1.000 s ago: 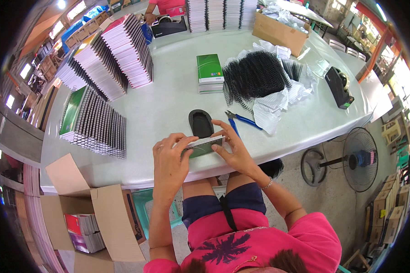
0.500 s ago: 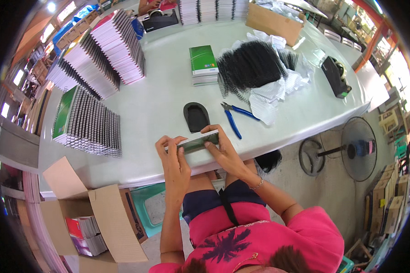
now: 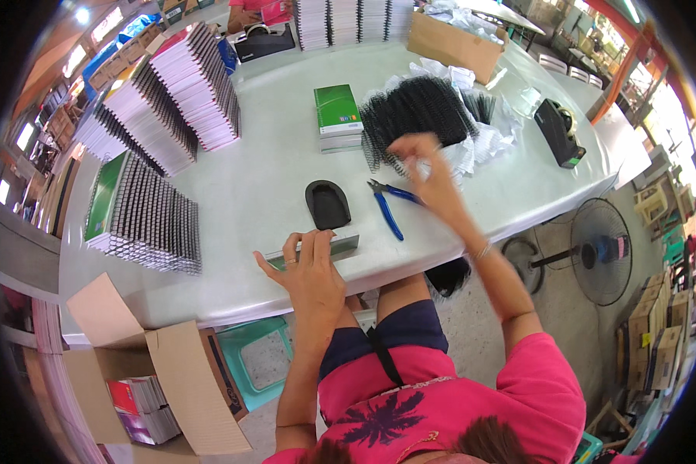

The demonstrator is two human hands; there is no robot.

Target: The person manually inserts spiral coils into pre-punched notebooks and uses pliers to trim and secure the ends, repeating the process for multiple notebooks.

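Left hand (image 3: 315, 271), lower centre: grasping a green-covered notebook (image 3: 345, 247), its fingers bending over the upper edge and its thumb spreading leftward. The notebook is standing on its edge near the table's front, partly hidden by the hand.

Right hand (image 3: 431, 176), right of centre: hovering or resting at the near side of a heap of black spiral coils (image 3: 419, 108), its fingers blurring; whether they are gripping anything, cannot tell.

Blue-handled cutters (image 3: 387, 215), centre: lying with jaws pointing up-left, just beside the right hand.

Black oval tray (image 3: 312, 204), centre: lying just beyond the notebook.

Green notebook stack (image 3: 337, 107), upper centre: sitting beside the coils.

Crumpled white paper (image 3: 496, 139), upper right: lying under and around the coils.

Spiral-bound stack (image 3: 156, 210), left: leaning on the pale table (image 3: 243, 197).
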